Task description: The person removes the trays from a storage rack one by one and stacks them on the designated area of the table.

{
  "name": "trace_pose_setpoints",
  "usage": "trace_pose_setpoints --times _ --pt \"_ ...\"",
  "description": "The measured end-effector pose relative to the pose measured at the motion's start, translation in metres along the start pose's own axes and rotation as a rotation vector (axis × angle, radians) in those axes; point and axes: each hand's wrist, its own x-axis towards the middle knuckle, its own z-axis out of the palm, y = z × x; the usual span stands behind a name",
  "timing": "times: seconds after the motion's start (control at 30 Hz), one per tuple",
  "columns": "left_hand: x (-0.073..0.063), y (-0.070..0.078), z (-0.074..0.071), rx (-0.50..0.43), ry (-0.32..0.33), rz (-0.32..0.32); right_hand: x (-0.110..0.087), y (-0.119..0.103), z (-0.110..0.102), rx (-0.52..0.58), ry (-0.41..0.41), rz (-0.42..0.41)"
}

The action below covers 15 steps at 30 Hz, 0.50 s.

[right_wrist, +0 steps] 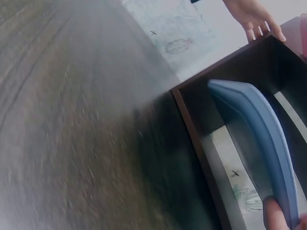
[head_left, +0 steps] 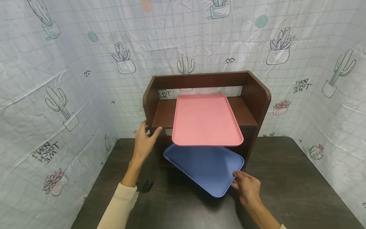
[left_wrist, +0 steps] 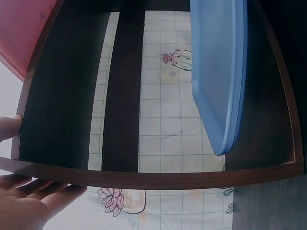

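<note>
A dark brown two-tier wooden shelf [head_left: 200, 81] stands on the table. My left hand [head_left: 143, 143] holds its left side panel, with the thumb [left_wrist: 8, 128] on the front edge and the other fingers along the outside. At the right, my right hand [head_left: 248, 187] pinches the edge of a blue tray [head_left: 204, 167] near its right corner. That tray sits askew, its far part inside the lower compartment and its near corner sticking out over the table. A pink tray [head_left: 206, 121] lies on the upper tier and overhangs the front, hiding part of the blue tray.
The dark table [head_left: 286, 184] extends on both sides of the shelf. Cloth [head_left: 160, 38] printed with cacti and grid lines hangs behind and at both sides. A black strap with a small device [head_left: 145, 186] is on my left wrist.
</note>
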Motion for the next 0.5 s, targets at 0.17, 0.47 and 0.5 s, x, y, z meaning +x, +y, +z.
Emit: trace_pose_setpoints --times 0.17,0.47,0.5 --pt "0.0 0.0 0.0 0.005 -0.001 0.002 0.003 -0.009 -0.009 -0.04 -0.012 0.015" --pt "0.0 0.001 0.0 0.005 0.002 0.003 0.006 -0.021 -0.021 -0.029 -0.072 0.05" --pt "0.0 0.001 0.0 0.008 0.002 0.0 0.007 -0.022 -0.022 -0.033 -0.074 0.054"
